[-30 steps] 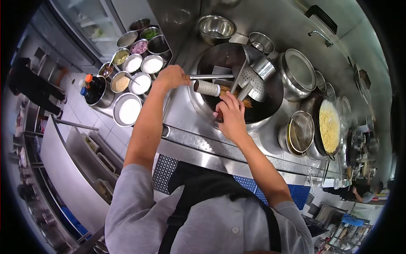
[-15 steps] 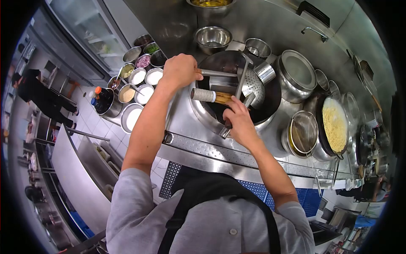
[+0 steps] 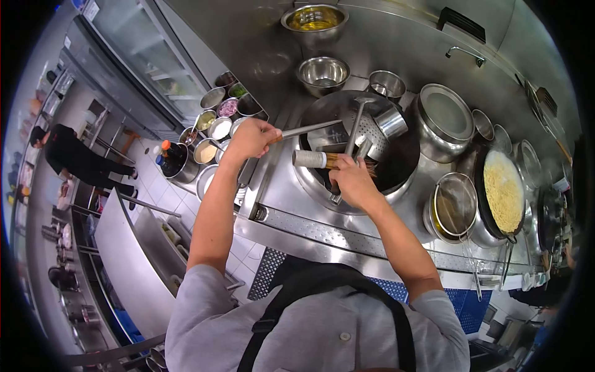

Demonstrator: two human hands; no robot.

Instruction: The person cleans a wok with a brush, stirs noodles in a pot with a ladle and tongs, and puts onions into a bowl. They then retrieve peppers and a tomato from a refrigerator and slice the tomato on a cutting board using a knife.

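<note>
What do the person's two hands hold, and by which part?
Left hand: a metal-shafted tool, by its handle end. Right hand: the stick brush, by the sticks just past its white wrapping; other grips unclear.

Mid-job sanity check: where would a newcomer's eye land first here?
Probably on the big dark wok in the middle, where the right hand holds a white-wrapped bundle of thin sticks beside a perforated ladle. Next, likely the pale yellow noodles heaped in a pan on the right, then the bright orange bottle cap at left.
</note>
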